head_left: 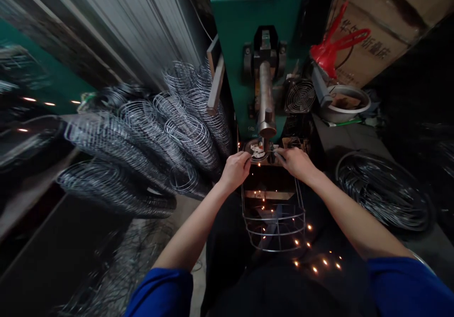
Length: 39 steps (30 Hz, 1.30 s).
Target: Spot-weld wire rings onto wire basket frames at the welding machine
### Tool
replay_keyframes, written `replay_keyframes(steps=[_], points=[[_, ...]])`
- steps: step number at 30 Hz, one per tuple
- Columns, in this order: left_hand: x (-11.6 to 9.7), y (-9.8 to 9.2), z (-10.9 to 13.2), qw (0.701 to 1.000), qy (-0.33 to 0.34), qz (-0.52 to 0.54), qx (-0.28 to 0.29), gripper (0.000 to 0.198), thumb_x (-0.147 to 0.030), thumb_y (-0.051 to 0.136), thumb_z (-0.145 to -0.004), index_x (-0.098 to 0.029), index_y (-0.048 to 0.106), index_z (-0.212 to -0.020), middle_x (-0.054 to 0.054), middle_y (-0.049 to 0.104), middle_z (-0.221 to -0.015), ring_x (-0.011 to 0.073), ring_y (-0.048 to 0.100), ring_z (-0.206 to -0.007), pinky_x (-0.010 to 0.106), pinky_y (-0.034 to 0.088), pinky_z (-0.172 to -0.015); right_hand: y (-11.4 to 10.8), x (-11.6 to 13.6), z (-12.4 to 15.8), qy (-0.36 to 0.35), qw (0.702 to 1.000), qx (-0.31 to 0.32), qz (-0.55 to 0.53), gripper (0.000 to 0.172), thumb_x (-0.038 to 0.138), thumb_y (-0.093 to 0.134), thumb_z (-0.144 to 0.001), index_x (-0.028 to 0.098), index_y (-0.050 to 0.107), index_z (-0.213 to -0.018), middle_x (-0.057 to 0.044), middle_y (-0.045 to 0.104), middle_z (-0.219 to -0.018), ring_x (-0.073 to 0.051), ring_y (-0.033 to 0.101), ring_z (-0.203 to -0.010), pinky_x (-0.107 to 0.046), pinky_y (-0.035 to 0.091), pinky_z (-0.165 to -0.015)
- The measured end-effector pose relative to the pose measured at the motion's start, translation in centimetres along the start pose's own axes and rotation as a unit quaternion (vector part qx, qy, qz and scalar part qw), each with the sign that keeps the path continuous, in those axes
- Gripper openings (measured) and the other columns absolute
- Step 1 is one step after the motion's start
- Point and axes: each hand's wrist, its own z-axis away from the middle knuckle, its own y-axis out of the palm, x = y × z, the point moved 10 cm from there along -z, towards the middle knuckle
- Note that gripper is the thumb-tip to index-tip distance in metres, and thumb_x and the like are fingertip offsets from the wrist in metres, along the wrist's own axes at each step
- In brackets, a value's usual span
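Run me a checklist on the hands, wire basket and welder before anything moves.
1. Left hand pinching the wire basket at its upper end: ok.
2. Right hand pinching the opposite side: ok.
3. Hands well away from the welder's cylindrical arm: not ok, both are close to its lower end.
4. Blue sleeves back from the arm: ok.
5. Sparks away from the dark clothing: not ok, several glow over it.
6. Wire touching the electrode: cannot tell, too small.

Dim light leaves this workshop's right side nearly black to my eye. Ribbed metal sheeting (pixel 149 19) stands far left, a printed cardboard carton (pixel 400 24) far right beyond a grey bench (pixel 374 140); pale floor (pixel 186 208) shows near left.
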Motion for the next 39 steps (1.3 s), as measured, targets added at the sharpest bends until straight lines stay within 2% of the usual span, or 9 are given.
replay_keyframes(steps=[13,20,22,25,28,30,33,35,39], points=[[0.3,0.3,-0.1,1.000,-0.021,0.001,0.000,0.017,-0.013,0.052,-0.092,-0.017,0.065,-0.081,0.007,0.066,-0.081,0.0181,0.062,-0.073,0.029,0.047,-0.071,0.4,-0.9,-0.3,-0.011,0.993,-0.038,-0.112,0.039,0.042,0.043,-0.099,0.025,0.071,-0.121,-0.009,0.077,-0.095,-0.022,0.071,-0.085,-0.029,0.049,-0.073],[-0.1,-0.2,2.7,0.989,-0.059,0.124,-0.061,0.014,-0.026,0.055,-0.094,-0.018,0.067,-0.094,0.007,0.068,-0.087,0.0175,0.064,-0.079,0.029,0.049,-0.075,0.1,-2.8,5.4,0.016,0.901,-0.090,-0.424,0.053,0.063,0.053,-0.090,0.014,0.071,-0.078,0.000,0.061,-0.059,-0.014,0.055,-0.052,-0.024,0.040,-0.051],[1.4,1.0,5.2,0.950,-0.128,0.274,-0.079,0.035,-0.041,0.066,-0.088,-0.019,0.063,-0.116,0.008,0.069,-0.100,0.0180,0.065,-0.084,0.030,0.051,-0.077,-2.5,-2.3,8.8,-0.010,0.894,-0.161,-0.418,0.045,0.057,0.058,-0.090,0.016,0.073,-0.081,-0.003,0.067,-0.069,-0.016,0.061,-0.064,-0.026,0.046,-0.060],[2.3,6.9,10.0,0.817,-0.256,0.516,-0.012,0.088,-0.064,0.074,-0.072,-0.024,0.041,-0.143,0.014,0.065,-0.120,0.0228,0.068,-0.095,0.036,0.053,-0.079,-6.5,-1.0,13.2,-0.063,0.900,-0.240,-0.358,0.034,0.048,0.057,-0.094,0.020,0.076,-0.092,-0.005,0.072,-0.084,-0.017,0.065,-0.075,-0.029,0.051,-0.071],[-1.3,13.3,13.7,0.671,-0.314,0.659,0.127,0.100,-0.078,0.068,-0.066,-0.025,0.035,-0.144,0.021,0.060,-0.130,0.0300,0.068,-0.106,0.045,0.053,-0.085,-9.0,-1.0,15.9,-0.067,0.901,-0.306,-0.299,0.030,0.044,0.055,-0.096,0.023,0.077,-0.099,-0.006,0.070,-0.083,-0.017,0.065,-0.073,-0.029,0.052,-0.071],[-4.0,15.3,14.6,0.618,-0.323,0.694,0.177,0.092,-0.075,0.069,-0.066,-0.023,0.043,-0.137,0.022,0.059,-0.133,0.0295,0.069,-0.102,0.047,0.053,-0.086,-9.4,-1.8,16.9,-0.047,0.898,-0.338,-0.279,0.031,0.043,0.054,-0.097,0.022,0.076,-0.105,-0.005,0.069,-0.082,-0.016,0.064,-0.072,-0.028,0.052,-0.071],[-5.2,15.5,14.3,0.613,-0.362,0.685,0.153,0.072,-0.058,0.075,-0.068,-0.018,0.053,-0.124,0.023,0.062,-0.131,0.0190,0.068,-0.079,0.040,0.055,-0.078,-7.0,-5.2,17.9,0.002,0.905,-0.335,-0.261,0.037,0.046,0.052,-0.098,0.022,0.073,-0.117,-0.006,0.070,-0.091,-0.016,0.065,-0.079,-0.028,0.052,-0.076],[-4.0,14.6,13.7,0.639,-0.391,0.654,0.103,0.065,-0.045,0.079,-0.065,-0.015,0.057,-0.117,0.021,0.067,-0.124,0.0121,0.061,-0.065,0.034,0.055,-0.068,-3.5,-10.4,19.6,0.086,0.918,-0.310,-0.233,0.040,0.048,0.050,-0.098,0.022,0.070,-0.120,-0.008,0.070,-0.101,-0.018,0.065,-0.090,-0.030,0.051,-0.083],[0.7,13.0,13.8,0.698,-0.443,0.562,0.000,0.069,-0.026,0.087,-0.049,-0.018,0.061,-0.113,0.003,0.072,-0.093,0.0067,0.055,-0.054,0.022,0.051,-0.053,7.3,-25.4,30.8,0.445,0.873,-0.165,-0.109,0.040,0.038,0.041,-0.101,0.013,0.068,-0.117,-0.017,0.070,-0.113,-0.022,0.064,-0.106,-0.032,0.049,-0.091]])
